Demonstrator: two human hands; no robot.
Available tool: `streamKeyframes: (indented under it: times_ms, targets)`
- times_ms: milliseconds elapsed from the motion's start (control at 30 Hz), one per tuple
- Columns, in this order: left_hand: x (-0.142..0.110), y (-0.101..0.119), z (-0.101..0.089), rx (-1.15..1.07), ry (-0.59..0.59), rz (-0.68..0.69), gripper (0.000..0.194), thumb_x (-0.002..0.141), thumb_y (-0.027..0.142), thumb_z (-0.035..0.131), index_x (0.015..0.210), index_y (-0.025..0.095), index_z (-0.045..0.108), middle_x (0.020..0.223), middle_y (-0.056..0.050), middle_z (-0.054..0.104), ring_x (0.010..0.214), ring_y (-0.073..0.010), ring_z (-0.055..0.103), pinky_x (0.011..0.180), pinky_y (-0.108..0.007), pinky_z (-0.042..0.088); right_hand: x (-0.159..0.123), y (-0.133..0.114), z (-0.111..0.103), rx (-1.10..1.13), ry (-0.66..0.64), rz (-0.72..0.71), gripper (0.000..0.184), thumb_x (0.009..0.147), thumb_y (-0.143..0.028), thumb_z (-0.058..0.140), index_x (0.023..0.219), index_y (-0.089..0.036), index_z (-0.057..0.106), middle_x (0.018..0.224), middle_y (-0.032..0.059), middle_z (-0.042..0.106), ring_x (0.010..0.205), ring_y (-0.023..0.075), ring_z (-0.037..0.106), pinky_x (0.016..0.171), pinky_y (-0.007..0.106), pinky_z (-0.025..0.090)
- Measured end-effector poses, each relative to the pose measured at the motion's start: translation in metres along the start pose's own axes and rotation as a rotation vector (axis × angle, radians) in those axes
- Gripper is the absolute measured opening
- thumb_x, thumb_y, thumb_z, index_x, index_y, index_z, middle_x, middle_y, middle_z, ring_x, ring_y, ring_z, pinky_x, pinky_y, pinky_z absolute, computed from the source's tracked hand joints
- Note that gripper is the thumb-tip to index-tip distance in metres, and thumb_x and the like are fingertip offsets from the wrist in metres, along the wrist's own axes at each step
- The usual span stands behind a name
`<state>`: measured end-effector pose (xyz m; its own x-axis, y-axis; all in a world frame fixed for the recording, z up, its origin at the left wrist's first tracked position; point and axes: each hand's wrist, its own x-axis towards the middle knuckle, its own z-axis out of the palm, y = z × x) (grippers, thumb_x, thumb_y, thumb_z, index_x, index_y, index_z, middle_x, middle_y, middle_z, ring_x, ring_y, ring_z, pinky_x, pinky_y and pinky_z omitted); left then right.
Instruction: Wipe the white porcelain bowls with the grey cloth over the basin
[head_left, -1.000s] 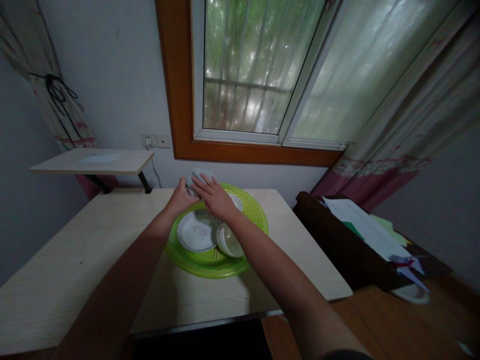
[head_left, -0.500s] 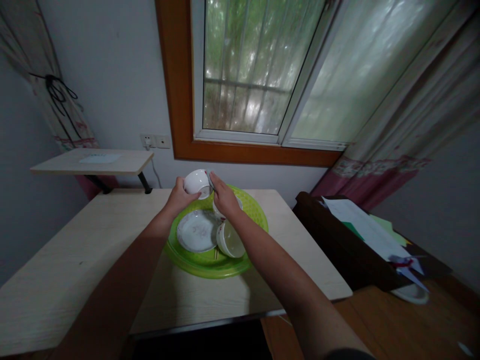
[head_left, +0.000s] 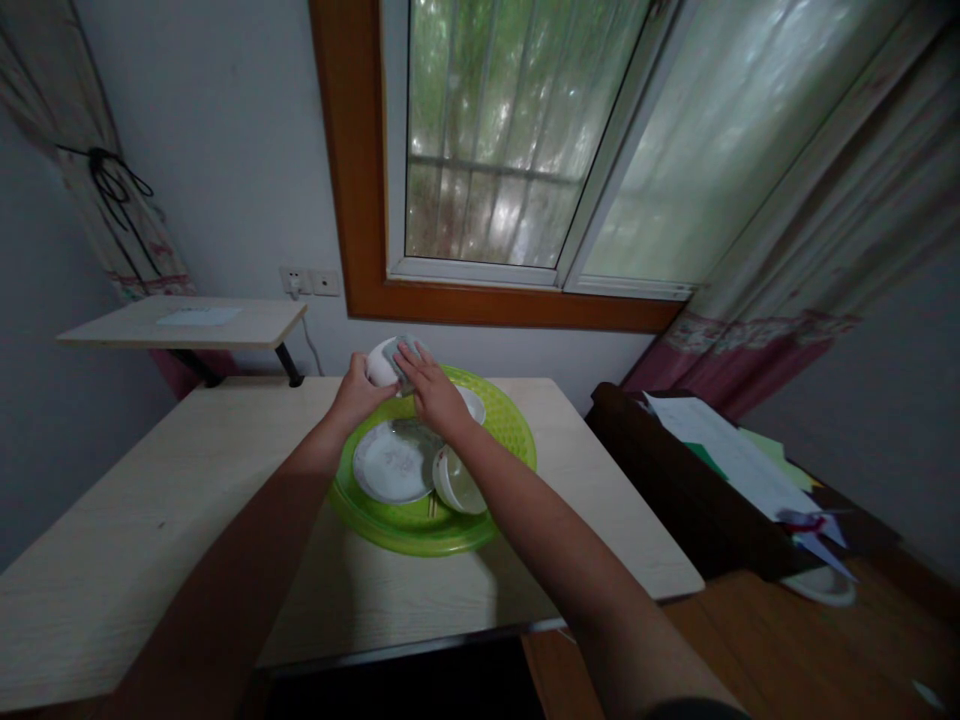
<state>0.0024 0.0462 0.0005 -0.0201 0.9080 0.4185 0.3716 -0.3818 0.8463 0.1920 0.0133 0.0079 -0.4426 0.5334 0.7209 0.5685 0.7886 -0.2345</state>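
Note:
My left hand is closed around a white bowl, held tilted above the back left of a green plastic basket. Against the bowl's outer side my right hand presses a grey cloth, fingers spread over it. Below, in the basket, lie a white plate with a faint pattern and a second bowl tipped on its side. Another bowl sits behind my right wrist, partly covered. Thin sticks, perhaps chopsticks, show at the plate's edge.
The basket stands on a pale wooden table. A small raised shelf stands at the table's back left. Beyond are a wall socket and a window. To the right, papers lie on a dark brown piece of furniture.
My right hand has moved from the bowl's right edge onto its outer side, bringing the grey cloth over it. The bowl stays in my left hand, slightly turned.

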Motion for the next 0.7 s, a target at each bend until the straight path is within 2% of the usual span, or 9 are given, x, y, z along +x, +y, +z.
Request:
streamKeyframes:
  times_ms: [100, 233, 367, 500, 600, 700]
  targets:
    - [-0.001, 0.002, -0.001, 0.055, 0.005, -0.012, 0.065, 0.056, 0.04, 0.085, 0.103, 0.022, 0.042, 0.093, 0.0, 0.058, 0.083, -0.0177, 0.06, 0.073, -0.03, 0.047, -0.005, 0.016, 0.005, 0.083, 0.097, 0.134, 0.086, 0.085, 0.004, 0.038, 0.162, -0.031, 0.027, 0.168, 0.0007, 0.031, 0.156, 0.0177, 0.027, 0.129, 0.048, 0.027]
    - [-0.002, 0.004, -0.002, 0.081, -0.028, -0.02, 0.067, 0.056, 0.041, 0.084, 0.105, 0.023, 0.042, 0.095, -0.001, 0.059, 0.086, -0.02, 0.061, 0.075, -0.032, 0.047, -0.01, 0.027, 0.005, 0.099, 0.087, 0.174, 0.084, 0.083, 0.003, 0.04, 0.16, -0.029, 0.034, 0.166, 0.0008, 0.036, 0.153, 0.0179, 0.035, 0.128, 0.045, 0.029]
    - [-0.002, 0.004, -0.001, 0.022, -0.036, -0.026, 0.066, 0.055, 0.039, 0.085, 0.104, 0.023, 0.043, 0.094, 0.0, 0.06, 0.085, -0.0187, 0.061, 0.075, -0.031, 0.047, -0.007, 0.016, 0.0, 0.036, 0.042, 0.089, 0.081, 0.084, 0.002, 0.042, 0.158, -0.029, 0.038, 0.166, -0.0006, 0.035, 0.156, 0.0189, 0.027, 0.129, 0.049, 0.027]
    - [-0.001, 0.001, 0.0, -0.018, -0.045, -0.033, 0.062, 0.057, 0.035, 0.084, 0.102, 0.022, 0.044, 0.085, 0.004, 0.057, 0.074, -0.0146, 0.057, 0.069, -0.028, 0.044, -0.003, 0.0, -0.004, -0.046, -0.067, -0.032, 0.077, 0.085, 0.002, 0.046, 0.154, -0.03, 0.045, 0.165, -0.0004, 0.038, 0.159, 0.0225, 0.016, 0.128, 0.056, 0.024]
    - [0.0, 0.0, 0.0, -0.028, -0.036, -0.045, 0.059, 0.057, 0.031, 0.082, 0.101, 0.022, 0.043, 0.077, 0.007, 0.051, 0.065, -0.0109, 0.05, 0.064, -0.026, 0.04, -0.001, -0.007, -0.007, -0.117, -0.136, -0.096, 0.076, 0.084, 0.002, 0.05, 0.153, -0.03, 0.047, 0.164, -0.0002, 0.039, 0.16, 0.0248, 0.014, 0.128, 0.059, 0.021]
    - [0.001, 0.002, 0.0, -0.049, -0.023, -0.059, 0.06, 0.056, 0.032, 0.083, 0.1, 0.023, 0.043, 0.078, 0.007, 0.05, 0.065, -0.0106, 0.048, 0.064, -0.026, 0.039, 0.0, -0.006, -0.008, -0.129, -0.135, -0.104, 0.075, 0.086, 0.002, 0.049, 0.154, -0.029, 0.046, 0.165, -0.0005, 0.038, 0.16, 0.0238, 0.014, 0.129, 0.056, 0.02]
